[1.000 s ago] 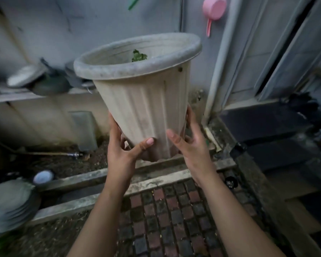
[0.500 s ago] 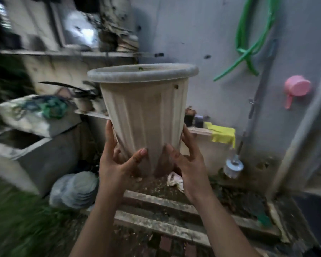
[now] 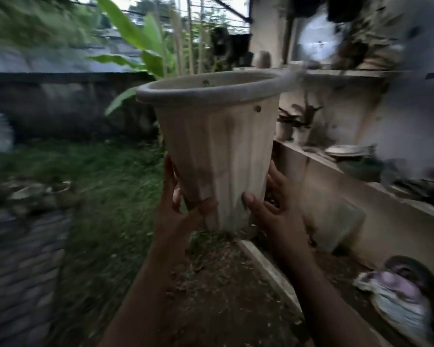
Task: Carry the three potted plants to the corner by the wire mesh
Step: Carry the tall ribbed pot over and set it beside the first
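A tall, ribbed, cream plastic pot [image 3: 218, 151] with a rolled rim is held up in front of me, slightly tilted. My left hand [image 3: 178, 211] wraps its lower left side and my right hand [image 3: 273, 209] presses its lower right side, thumbs on the front. Only a speck of green shows inside the rim; the plant itself is hidden by the pot wall. No other potted plant of the task is clearly visible, and the frame is blurred by motion.
A low concrete ledge [image 3: 376, 196] with small pots and dishes runs along the right. Bundled cloth or sacks [image 3: 401, 299] lie at lower right. Grass [image 3: 105, 186] and a dark low wall [image 3: 60, 101] fill the left, with banana leaves [image 3: 140, 46] and fence poles behind. Paving bricks [image 3: 18, 271] lie at lower left.
The view has swung left, from the wall with the pink scoop and green hose to the grassy yard. Both hands keep the same hold on the pot.
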Motion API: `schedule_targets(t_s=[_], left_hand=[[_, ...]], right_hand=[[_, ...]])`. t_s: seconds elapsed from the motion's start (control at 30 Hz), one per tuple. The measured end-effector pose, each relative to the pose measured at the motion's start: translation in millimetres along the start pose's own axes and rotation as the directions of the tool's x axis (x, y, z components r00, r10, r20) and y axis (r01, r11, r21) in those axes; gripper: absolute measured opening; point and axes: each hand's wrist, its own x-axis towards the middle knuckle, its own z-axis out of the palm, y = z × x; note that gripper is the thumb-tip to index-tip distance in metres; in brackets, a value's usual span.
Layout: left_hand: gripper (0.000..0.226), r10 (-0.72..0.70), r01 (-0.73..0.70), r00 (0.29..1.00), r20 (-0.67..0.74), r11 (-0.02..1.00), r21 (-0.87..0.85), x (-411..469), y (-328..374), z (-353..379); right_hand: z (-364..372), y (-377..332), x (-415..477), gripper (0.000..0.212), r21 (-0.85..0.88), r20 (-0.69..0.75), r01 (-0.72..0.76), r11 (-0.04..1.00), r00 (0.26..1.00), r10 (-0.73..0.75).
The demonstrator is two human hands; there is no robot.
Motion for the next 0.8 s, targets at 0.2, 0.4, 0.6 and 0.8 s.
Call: schedule_targets(t_s=[0.2,0.4,0.6,0.8], left_hand=[[0.119,0.033,-0.02,0.994,-0.104,0.992,0.122,7.1,17.5,-133.4],[0.11,0.039,0.002,0.98,-0.197,0.979,0.204,6.8,0.2,-282.9],[0.121,0.021,0.085,0.909,-0.416,0.969,0.233,-12.8,-15.8,-424.3],[0.113,0.111,0.11,0.801,-0.588,0.939,0.327,-43.7,-19.4,-523.9]], right_hand=[[131.1,21.8,-4.9,0.07,0.06,0.114,-0.025,0.998,0.993,0.018],[271.2,69.9,-16.4,0.067,0.074,0.209,-0.081,0.994,0.976,0.064],[406.6,122.8,-33.0,0.068,0.085,0.373,-0.188,0.978,0.916,0.144],[524.7,170.6,-44.4,0.072,0.115,0.606,-0.332,0.936,0.77,0.199]])
